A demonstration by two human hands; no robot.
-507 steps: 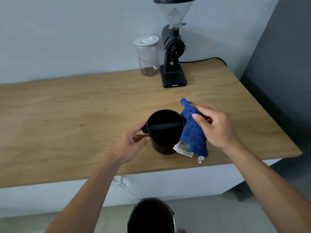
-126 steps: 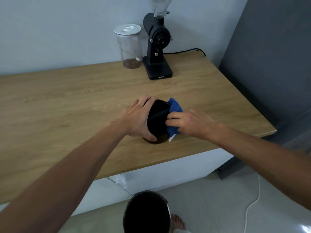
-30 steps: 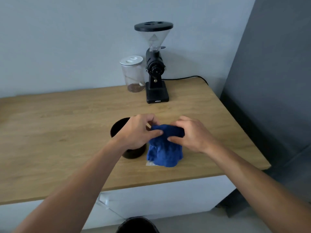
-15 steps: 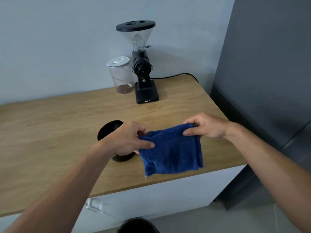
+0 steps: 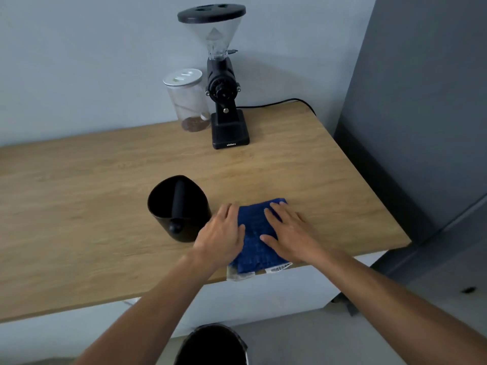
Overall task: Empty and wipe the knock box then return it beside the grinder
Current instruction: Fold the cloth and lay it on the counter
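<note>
Once spread in the air, the cloth (image 5: 254, 234) lay flat under both hands' open fingers (image 5: 275, 210), seemingly folded; the knock box (image 5: 178, 206), left of them, awaited return.

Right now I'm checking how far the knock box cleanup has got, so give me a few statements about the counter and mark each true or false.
1. Both hands lie flat on the blue cloth. True: the left hand and the right hand press on it with nothing gripped.
2. The knock box stands right beside the coffee grinder. False: it stands near the front of the wooden counter, well apart from the grinder at the wall.
3. The knock box stands upright. True.
4. The lidded jar is right of the grinder. False: it is on the grinder's left.
5. The cloth is inside the knock box. False: it lies on the counter beside it.
</note>
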